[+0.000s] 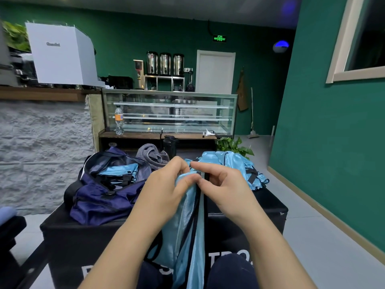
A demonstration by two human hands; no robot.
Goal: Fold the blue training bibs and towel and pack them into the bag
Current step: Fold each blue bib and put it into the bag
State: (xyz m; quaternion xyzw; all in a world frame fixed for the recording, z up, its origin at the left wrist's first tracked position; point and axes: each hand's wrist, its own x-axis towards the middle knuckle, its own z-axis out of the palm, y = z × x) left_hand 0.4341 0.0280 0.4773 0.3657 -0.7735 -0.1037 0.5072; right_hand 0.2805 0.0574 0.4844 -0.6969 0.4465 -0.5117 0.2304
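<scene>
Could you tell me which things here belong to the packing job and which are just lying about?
Job: bib held by left hand and right hand; bib pile; navy bag with folded bibs; grey towel.
Lying about: water bottle, black tumbler, potted plant.

Left hand (166,184) and right hand (225,184) pinching a hanging blue bib (187,226) by its top edge, open navy bag (100,195) holding folded bibs (118,172) on black bench (268,205), bib pile (235,163) at right, grey towel (152,155) behind

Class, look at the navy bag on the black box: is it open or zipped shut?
Open. The navy bag gapes at the top, and folded blue bibs show inside its mouth.
</scene>
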